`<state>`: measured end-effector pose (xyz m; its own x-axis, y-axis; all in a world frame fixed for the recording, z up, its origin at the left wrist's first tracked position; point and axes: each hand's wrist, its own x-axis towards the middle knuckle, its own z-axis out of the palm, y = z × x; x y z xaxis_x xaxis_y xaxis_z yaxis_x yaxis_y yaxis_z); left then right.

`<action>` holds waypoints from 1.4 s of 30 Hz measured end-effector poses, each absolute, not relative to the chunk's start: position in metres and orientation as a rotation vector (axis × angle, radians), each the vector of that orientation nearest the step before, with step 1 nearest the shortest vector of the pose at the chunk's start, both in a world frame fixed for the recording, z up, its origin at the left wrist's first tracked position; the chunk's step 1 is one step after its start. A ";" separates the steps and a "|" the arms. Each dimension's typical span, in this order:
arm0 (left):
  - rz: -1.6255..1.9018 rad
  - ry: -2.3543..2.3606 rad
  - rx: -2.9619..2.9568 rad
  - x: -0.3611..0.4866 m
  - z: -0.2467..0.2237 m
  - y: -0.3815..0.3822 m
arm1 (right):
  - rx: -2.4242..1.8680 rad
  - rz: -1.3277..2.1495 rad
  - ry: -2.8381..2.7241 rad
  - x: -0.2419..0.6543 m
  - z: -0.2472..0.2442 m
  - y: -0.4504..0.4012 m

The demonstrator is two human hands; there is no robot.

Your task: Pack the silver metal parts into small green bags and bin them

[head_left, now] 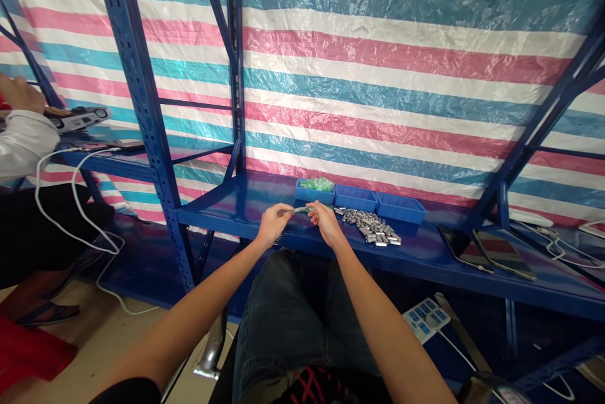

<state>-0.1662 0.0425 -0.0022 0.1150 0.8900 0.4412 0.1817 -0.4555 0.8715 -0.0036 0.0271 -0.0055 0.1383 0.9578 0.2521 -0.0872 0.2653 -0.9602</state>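
Observation:
My left hand [274,222] pinches one end of a thin pale strip [300,209] above the shelf's front edge. At the strip's other end is my right hand [325,222], its fingers curled closed around it. The strip is too small to name more exactly. Just right of my right hand, a pile of small silver metal pieces [371,225] lies on the blue shelf. Behind the hands stands a blue bin [314,195] with green and clear plastic items [319,184] in it. Two more blue bins, a middle one [355,200] and a right one [401,207], stand beside it.
Two dark phones or tablets [505,254] lie on the shelf [227,202] at right, near white cables [562,246]. A blue upright post [137,70] rises at left. Beyond it, another person's hand [21,94] is near a toy car [82,119]. A power strip [426,320] sits below.

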 end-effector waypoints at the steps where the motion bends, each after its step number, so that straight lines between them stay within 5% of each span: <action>1: 1.395 1.056 1.758 -0.166 -0.003 0.042 | -1.007 0.968 -1.164 -0.004 -0.005 0.027; 13: 1.290 0.940 2.082 -0.159 -0.003 0.029 | -1.142 0.767 -1.292 -0.001 -0.012 0.036; 28: 1.070 1.182 2.439 -0.156 -0.011 0.015 | -1.674 -0.102 -1.843 0.050 0.075 0.083; 42: 0.995 1.242 2.706 -0.153 -0.016 0.011 | -1.918 -0.207 -1.982 0.049 0.068 0.106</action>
<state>-0.1534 0.0108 -0.0159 0.4861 0.6828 0.5454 0.6811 -0.6871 0.2531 0.0486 0.1060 0.0681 -0.0022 0.9316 0.3635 0.9866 0.0612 -0.1509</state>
